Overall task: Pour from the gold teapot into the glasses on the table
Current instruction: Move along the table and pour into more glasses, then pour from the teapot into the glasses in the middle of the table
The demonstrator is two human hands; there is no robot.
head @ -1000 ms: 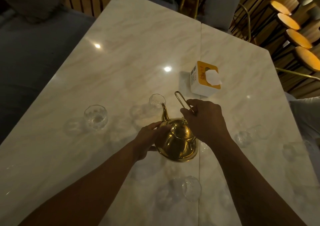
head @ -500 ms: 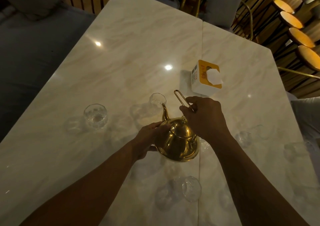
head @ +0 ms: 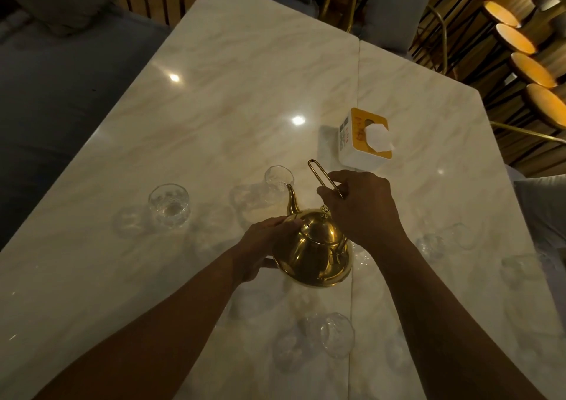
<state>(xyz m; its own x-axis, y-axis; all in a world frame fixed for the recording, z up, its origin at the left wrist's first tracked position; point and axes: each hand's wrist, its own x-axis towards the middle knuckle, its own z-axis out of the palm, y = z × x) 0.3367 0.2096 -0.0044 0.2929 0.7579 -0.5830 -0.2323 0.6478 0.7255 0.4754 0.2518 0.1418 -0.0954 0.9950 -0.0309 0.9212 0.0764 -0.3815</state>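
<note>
Nearest, a clear glass point(head: 337, 334) sits on the marble worktop point(head: 245, 78), close to its seam. Beyond it the gold teapot point(head: 315, 252) is tipped forward between both hands. The left hand point(head: 263, 246) curls round its side, fingertips at the lid's edge. The right hand point(head: 364, 206) pinches the thin wire handle point(head: 320, 174), which sticks up past the fingers. The spout points at a second glass point(head: 278, 177) just beyond it. A third glass point(head: 169, 205) stands off to the left, and more glasses point(head: 433, 245), blurred, stand to the right. Farther back is a white-and-yellow tissue box point(head: 364, 139), then round stools point(head: 514, 38) past the worktop's right edge.
</note>
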